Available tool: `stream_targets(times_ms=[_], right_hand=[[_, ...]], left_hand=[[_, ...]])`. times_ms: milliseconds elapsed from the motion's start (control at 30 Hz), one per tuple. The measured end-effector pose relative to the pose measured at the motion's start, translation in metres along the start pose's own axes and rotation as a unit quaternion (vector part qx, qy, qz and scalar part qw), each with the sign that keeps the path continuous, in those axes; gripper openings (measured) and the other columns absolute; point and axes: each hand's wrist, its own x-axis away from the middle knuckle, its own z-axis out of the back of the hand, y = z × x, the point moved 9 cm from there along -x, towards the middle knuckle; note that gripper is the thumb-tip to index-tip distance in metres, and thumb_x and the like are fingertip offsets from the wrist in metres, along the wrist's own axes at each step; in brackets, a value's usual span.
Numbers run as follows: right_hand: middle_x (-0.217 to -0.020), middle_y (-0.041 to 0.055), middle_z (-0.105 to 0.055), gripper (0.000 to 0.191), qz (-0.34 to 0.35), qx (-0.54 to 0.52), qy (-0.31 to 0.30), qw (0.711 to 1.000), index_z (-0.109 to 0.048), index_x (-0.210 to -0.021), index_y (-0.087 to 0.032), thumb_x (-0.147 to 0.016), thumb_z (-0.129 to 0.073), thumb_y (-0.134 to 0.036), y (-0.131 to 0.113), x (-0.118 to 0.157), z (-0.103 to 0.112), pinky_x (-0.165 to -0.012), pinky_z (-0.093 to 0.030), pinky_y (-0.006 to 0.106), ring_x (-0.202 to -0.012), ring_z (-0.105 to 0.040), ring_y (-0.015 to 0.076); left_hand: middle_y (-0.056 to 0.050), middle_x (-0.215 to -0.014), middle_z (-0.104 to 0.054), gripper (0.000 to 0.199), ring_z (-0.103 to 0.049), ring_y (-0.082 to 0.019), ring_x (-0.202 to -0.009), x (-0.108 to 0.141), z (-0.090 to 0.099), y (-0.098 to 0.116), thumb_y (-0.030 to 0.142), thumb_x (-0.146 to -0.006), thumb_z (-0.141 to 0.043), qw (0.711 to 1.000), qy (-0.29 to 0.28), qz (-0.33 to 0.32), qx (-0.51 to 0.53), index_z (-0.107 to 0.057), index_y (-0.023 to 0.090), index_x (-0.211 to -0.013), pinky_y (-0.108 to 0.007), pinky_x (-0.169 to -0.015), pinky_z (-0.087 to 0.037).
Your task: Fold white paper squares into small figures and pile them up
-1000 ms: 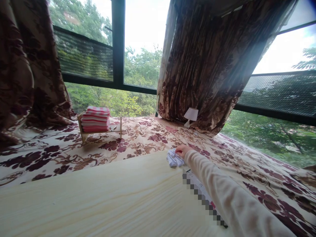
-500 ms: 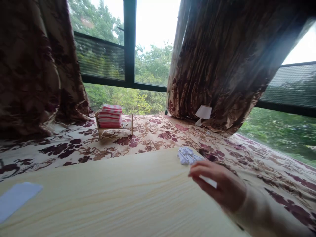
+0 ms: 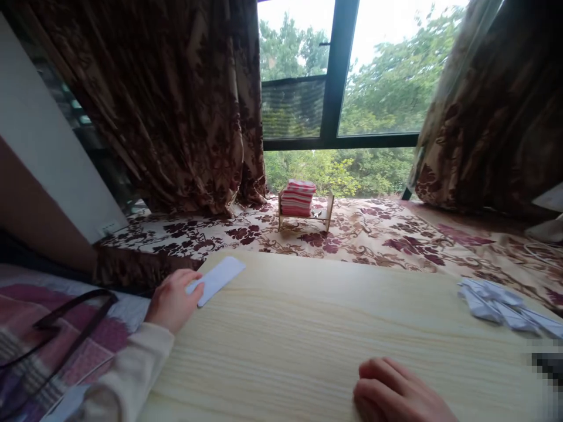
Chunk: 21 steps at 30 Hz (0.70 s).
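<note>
Head view: the left hand (image 3: 176, 300) is touching the near end of a white paper strip (image 3: 223, 278), which is lying along the left edge of the pale wooden tabletop (image 3: 303, 322), by its far left corner. The thumb is resting over the paper and the fingers are curving along its outer side; whether they are closing firmly on it or only pressing it down, I cannot tell. The right hand (image 3: 402, 391) is staying low over the near part of the table, well apart from the strip, with its fingers curling inward. Its palm is facing away, so I cannot tell whether anything is inside.

Crumpled-looking white papers (image 3: 505, 305) are lying in a cluster at the far right side of the tabletop. Beyond the far edge, a small wooden rack (image 3: 329, 210) is standing on a floral cloth (image 3: 373, 234) and bearing a stack of red-and-white cloths (image 3: 298, 198).

Judging from these poses, the step in hand is getting hold of the strip with the left hand. Lifting it would be calling for a secure pinch on that near end, without creasing the paper or pushing it over the edge.
</note>
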Motion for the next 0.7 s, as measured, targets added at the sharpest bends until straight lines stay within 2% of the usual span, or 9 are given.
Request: stream_targets(times_ms=[133, 233, 300, 433, 700], right_hand=[[-0.071, 0.0038, -0.058, 0.013, -0.056, -0.049, -0.019, 0.997, -0.055, -0.081, -0.026, -0.079, -0.048, -0.015, 0.006, 0.007, -0.009, -0.050, -0.047, 0.027, -0.059, -0.055, 0.0162], [-0.075, 0.0046, -0.057, 0.013, -0.102, -0.056, -0.028, 0.993, -0.054, -0.082, -0.024, -0.083, -0.044, -0.015, 0.007, 0.010, -0.013, -0.056, -0.046, 0.028, -0.065, -0.055, 0.0164], [-0.076, 0.0048, -0.057, 0.013, -0.116, -0.052, -0.017, 0.992, -0.055, -0.081, -0.022, -0.084, -0.043, -0.017, 0.004, 0.010, -0.011, -0.059, -0.045, 0.028, -0.067, -0.054, 0.0160], [-0.076, 0.0057, -0.057, 0.017, -0.148, -0.036, -0.003, 0.988, -0.056, -0.077, -0.019, -0.085, -0.041, -0.019, 0.001, 0.012, -0.010, -0.062, -0.044, 0.028, -0.069, -0.053, 0.0157], [-0.076, 0.0055, -0.058, 0.018, -0.185, 0.009, 0.023, 0.982, -0.060, -0.075, -0.018, -0.082, -0.044, -0.020, 0.002, 0.017, -0.010, -0.063, -0.043, 0.027, -0.069, -0.054, 0.0159]], left_hand=[[-0.009, -0.113, -0.059, 0.042, -0.053, -0.024, -0.104, -0.022, -0.037, 0.009, 0.044, -0.073, -0.048, 0.996, -0.093, -0.004, -0.002, -0.060, 0.016, -0.102, -0.029, -0.091, -0.038], [-0.010, -0.115, -0.057, 0.053, -0.051, -0.028, -0.106, -0.037, -0.061, 0.009, 0.046, -0.064, -0.062, 0.988, -0.152, -0.003, -0.016, -0.057, 0.017, -0.108, -0.033, -0.089, -0.040], [-0.011, -0.110, -0.059, 0.054, -0.054, -0.029, -0.100, -0.046, -0.072, 0.003, 0.041, -0.061, -0.069, 0.981, -0.189, 0.009, -0.032, -0.056, 0.017, -0.108, -0.037, -0.084, -0.043], [-0.008, -0.111, -0.055, 0.033, -0.056, -0.020, -0.094, -0.058, -0.079, -0.008, 0.033, -0.083, -0.052, 0.970, -0.234, 0.013, -0.069, -0.051, 0.016, -0.111, -0.041, -0.080, -0.047], [-0.008, -0.113, -0.053, 0.031, -0.055, -0.020, -0.095, -0.059, -0.079, -0.014, 0.031, -0.084, -0.051, 0.956, -0.263, -0.012, -0.131, -0.050, 0.016, -0.112, -0.040, -0.079, -0.048]])
